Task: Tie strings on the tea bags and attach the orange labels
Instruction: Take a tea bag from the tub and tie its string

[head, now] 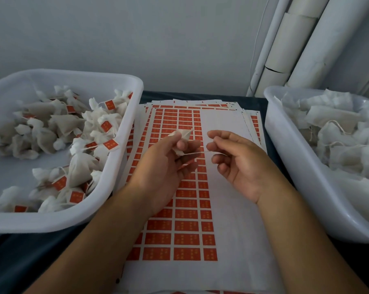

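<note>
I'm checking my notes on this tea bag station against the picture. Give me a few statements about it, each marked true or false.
1. The left hand holds a tea bag. True.
2. The left tub holds bags with orange labels. True.
3. The right tub holds labelled bags. False: its bags show no orange labels.
4. The label sheets lie inside a tub. False: they lie between the tubs.
5. The right hand pinches the string. True.

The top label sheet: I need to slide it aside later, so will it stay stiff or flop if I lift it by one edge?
The top label sheet looks thin and lies flat on a fanned stack, so it would probably bend and sag. Many labels are already gone from its right part, which likely leaves it limper there. It may slide easily off the sheets below.
</note>
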